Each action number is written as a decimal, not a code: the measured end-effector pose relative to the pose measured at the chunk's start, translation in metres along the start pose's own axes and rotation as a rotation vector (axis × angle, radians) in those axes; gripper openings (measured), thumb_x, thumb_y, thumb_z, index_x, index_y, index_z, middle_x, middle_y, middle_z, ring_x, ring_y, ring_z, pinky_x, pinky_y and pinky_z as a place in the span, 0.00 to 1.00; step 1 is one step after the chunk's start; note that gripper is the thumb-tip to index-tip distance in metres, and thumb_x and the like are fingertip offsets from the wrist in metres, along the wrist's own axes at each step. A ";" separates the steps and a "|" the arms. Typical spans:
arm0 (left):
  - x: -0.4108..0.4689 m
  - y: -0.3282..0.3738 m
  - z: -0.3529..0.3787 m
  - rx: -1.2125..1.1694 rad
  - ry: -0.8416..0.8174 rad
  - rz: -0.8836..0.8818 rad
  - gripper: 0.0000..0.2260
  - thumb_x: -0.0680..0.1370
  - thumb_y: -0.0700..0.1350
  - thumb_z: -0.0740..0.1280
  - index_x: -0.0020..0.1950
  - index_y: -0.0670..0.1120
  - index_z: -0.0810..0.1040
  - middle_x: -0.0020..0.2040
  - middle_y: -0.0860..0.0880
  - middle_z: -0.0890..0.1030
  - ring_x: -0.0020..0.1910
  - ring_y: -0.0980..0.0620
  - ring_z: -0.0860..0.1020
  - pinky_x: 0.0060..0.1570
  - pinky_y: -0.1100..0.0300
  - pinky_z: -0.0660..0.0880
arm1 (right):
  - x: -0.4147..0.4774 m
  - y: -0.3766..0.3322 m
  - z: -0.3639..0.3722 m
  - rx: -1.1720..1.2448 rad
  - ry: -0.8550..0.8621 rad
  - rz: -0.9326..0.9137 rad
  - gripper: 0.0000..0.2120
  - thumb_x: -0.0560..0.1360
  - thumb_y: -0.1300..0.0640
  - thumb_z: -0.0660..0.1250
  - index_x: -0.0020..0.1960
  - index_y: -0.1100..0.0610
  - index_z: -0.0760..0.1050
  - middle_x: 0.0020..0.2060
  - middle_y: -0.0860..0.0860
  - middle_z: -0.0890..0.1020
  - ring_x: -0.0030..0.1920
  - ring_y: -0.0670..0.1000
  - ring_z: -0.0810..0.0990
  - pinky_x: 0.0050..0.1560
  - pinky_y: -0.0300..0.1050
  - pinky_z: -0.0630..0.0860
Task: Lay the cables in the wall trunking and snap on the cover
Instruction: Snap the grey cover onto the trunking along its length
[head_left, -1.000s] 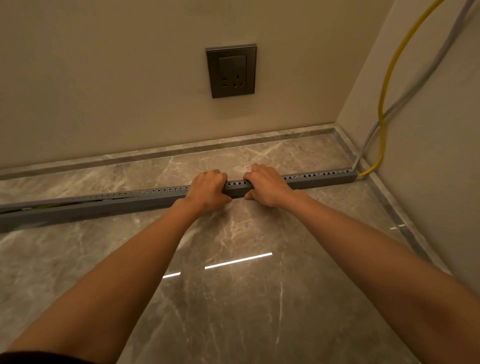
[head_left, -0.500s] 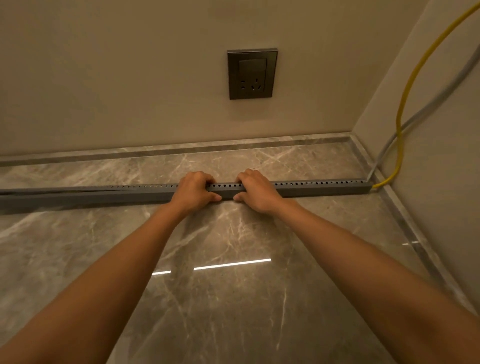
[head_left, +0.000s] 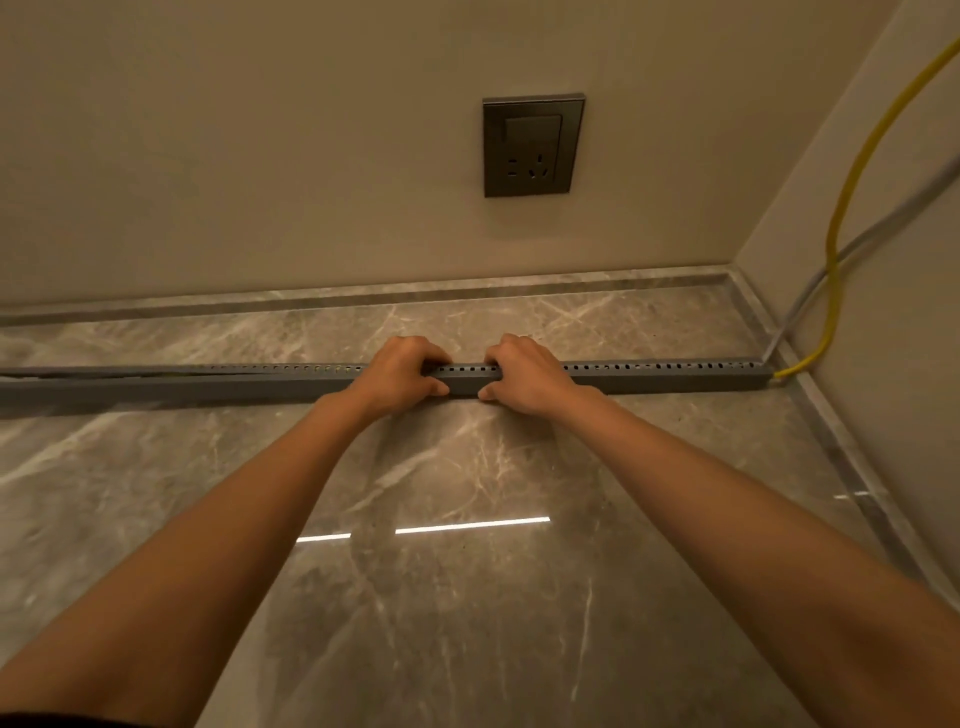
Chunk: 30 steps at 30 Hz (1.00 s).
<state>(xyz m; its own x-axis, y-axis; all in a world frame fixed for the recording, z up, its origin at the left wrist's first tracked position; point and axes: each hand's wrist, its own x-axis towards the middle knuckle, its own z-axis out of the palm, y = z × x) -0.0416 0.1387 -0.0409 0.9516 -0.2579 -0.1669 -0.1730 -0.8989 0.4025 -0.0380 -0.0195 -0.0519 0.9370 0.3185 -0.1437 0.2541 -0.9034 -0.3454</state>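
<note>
A long grey slotted trunking (head_left: 660, 375) lies across the marble floor, from the left edge to the right wall. My left hand (head_left: 400, 371) and my right hand (head_left: 527, 371) grip it side by side near its middle, fingers curled over the top, thumbs on the front face. Right of my hands the cover sits flush. Towards the left the cover (head_left: 156, 370) stands slightly lifted, with a thin gap. A yellow cable (head_left: 836, 228) and a grey cable (head_left: 810, 293) come down the right wall and enter the trunking's right end.
A dark wall socket (head_left: 532, 145) sits on the back wall above my hands. A marble skirting (head_left: 363, 299) runs along the back wall and the right wall. The glossy floor (head_left: 467, 597) reflects a strip light.
The view has shifted a little, so the trunking now looks level. Both hands stay clamped on the trunking at about the same spot near its middle.
</note>
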 end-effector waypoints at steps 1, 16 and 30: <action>-0.002 -0.006 -0.004 0.001 -0.002 0.001 0.16 0.74 0.39 0.71 0.61 0.40 0.79 0.57 0.39 0.81 0.56 0.43 0.77 0.56 0.55 0.73 | 0.002 -0.004 0.002 0.005 -0.002 0.001 0.17 0.73 0.53 0.69 0.58 0.62 0.76 0.57 0.59 0.76 0.57 0.59 0.74 0.54 0.50 0.73; -0.019 -0.082 -0.027 0.205 0.018 0.104 0.14 0.75 0.48 0.69 0.57 0.42 0.80 0.54 0.41 0.81 0.53 0.43 0.77 0.51 0.52 0.74 | 0.021 -0.081 0.032 0.013 0.074 0.130 0.16 0.71 0.54 0.71 0.55 0.60 0.78 0.55 0.58 0.77 0.57 0.58 0.74 0.56 0.50 0.71; -0.020 -0.116 -0.043 0.015 -0.043 0.059 0.15 0.73 0.47 0.72 0.58 0.43 0.80 0.55 0.42 0.82 0.54 0.43 0.78 0.54 0.51 0.75 | 0.030 -0.104 0.023 -0.057 -0.022 0.191 0.15 0.70 0.54 0.72 0.53 0.61 0.78 0.54 0.59 0.80 0.55 0.59 0.77 0.46 0.45 0.69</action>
<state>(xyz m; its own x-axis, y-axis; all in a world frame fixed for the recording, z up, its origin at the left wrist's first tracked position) -0.0297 0.2634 -0.0455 0.9280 -0.3251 -0.1820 -0.2324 -0.8868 0.3994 -0.0417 0.0906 -0.0421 0.9640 0.1457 -0.2222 0.0862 -0.9625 -0.2572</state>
